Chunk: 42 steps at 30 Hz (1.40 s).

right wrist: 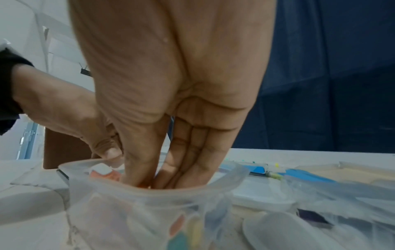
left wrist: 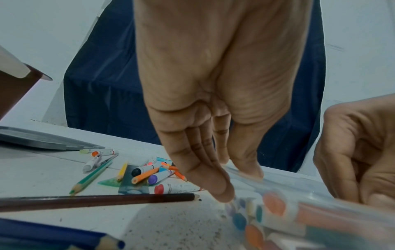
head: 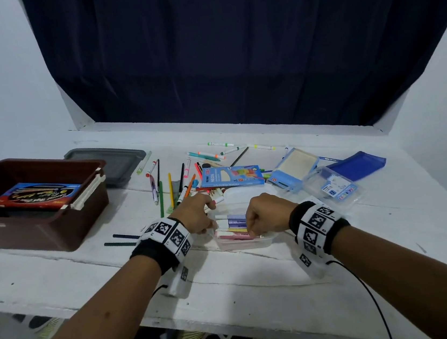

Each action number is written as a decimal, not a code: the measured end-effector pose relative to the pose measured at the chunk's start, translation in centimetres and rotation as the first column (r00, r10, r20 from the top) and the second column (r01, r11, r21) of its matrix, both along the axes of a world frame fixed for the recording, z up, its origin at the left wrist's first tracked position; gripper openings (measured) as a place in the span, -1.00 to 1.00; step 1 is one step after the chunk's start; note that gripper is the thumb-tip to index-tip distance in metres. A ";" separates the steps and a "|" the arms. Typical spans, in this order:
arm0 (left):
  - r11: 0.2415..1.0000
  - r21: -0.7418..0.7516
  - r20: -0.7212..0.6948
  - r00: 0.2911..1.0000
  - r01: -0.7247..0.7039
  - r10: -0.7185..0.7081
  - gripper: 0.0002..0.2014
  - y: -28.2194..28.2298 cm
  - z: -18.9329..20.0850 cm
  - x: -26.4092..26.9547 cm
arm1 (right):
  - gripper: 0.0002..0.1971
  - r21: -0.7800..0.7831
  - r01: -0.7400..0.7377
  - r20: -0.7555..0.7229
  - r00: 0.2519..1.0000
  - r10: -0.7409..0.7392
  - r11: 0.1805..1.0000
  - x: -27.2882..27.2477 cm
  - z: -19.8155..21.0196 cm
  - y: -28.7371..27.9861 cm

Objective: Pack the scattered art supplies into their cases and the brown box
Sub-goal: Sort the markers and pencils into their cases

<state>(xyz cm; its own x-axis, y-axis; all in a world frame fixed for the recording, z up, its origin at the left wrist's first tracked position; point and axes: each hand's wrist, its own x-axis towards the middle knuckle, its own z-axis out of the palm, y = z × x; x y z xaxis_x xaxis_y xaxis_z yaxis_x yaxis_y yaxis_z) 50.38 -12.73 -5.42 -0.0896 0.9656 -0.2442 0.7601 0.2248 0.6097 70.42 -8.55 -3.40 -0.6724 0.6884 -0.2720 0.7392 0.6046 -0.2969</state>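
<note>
Your right hand (head: 261, 215) is reaching fingers-down into the clear case (head: 244, 241) of markers on the white table (head: 258, 277); what they are grasping is hidden. Your left hand (head: 194, 215) is pinching its left rim. Loose pencils (left wrist: 91, 177) are lying behind, the brown box (head: 40, 220) far left. Only the right wrist view is showing your fingertips (right wrist: 147, 179) inside, perhaps touching a marker.

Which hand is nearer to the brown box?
Left. The left hand works at the clear case's left end, toward the brown box; the right hand is farther right.

Box (head: 40, 220) left of scattered pens (head: 178, 180), case (head: 243, 236) nearest.
</note>
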 end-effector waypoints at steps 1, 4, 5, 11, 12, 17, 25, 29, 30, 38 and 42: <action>1.000 0.000 0.000 1.000 -0.001 0.001 -0.57 0.0 0.0 0.0 | -0.88 -0.011 -0.003 -0.003 1.000 0.003 1.000 0.1 0.0 0.1; 1.000 0.007 -0.005 1.000 -0.001 0.001 -0.57 0.1 0.0 0.0 | -0.87 -0.029 -0.017 0.002 1.000 0.017 0.999 -0.1 0.2 0.1; 1.000 0.006 -0.007 1.000 -0.001 0.001 -0.57 0.1 0.0 0.0 | -0.85 -0.016 -0.022 0.000 1.000 0.022 1.000 -0.3 0.3 0.1; 1.000 -0.001 -0.011 1.000 0.002 -0.002 -0.59 0.1 0.1 0.1 | -0.77 0.054 -0.051 -0.003 0.999 0.051 0.997 -1.3 -0.5 0.6; 1.000 -0.002 -0.009 1.000 0.002 -0.002 -0.59 0.1 0.1 0.2 | -0.80 0.053 -0.053 0.007 0.999 0.053 0.997 -1.4 -0.8 0.7; 1.000 -0.004 -0.015 1.000 0.008 -0.008 -0.60 0.1 0.3 0.1 | -0.77 0.091 -0.084 0.042 0.996 0.080 0.992 -1.6 -0.5 1.3; 0.999 -0.003 0.030 0.999 0.046 -0.045 -0.59 0.1 0.6 -0.2 | -0.72 0.126 -0.122 0.088 0.990 0.112 0.984 -1.6 -0.9 1.7; 0.995 0.022 0.025 0.995 0.100 -0.101 -0.65 -0.3 0.3 -2.1 | -0.75 0.075 -0.119 0.052 0.992 0.115 0.990 -1.4 -0.4 2.1; 0.996 0.035 0.030 0.996 0.079 -0.080 -0.69 -0.3 0.2 -2.8 | -0.76 0.056 -0.115 0.032 0.993 0.113 0.992 -1.3 -0.1 2.3; 0.995 0.093 -0.123 0.992 -0.030 0.041 -0.88 1.9 0.9 -8.1 | -0.79 0.093 -0.044 -0.042 0.998 0.048 0.995 -4.2 2.3 7.3; 0.995 0.103 -0.200 0.980 0.011 0.010 -0.82 4.4 1.0 -8.7 | -0.72 0.167 -0.020 0.080 0.997 0.006 0.986 -5.5 1.2 10.7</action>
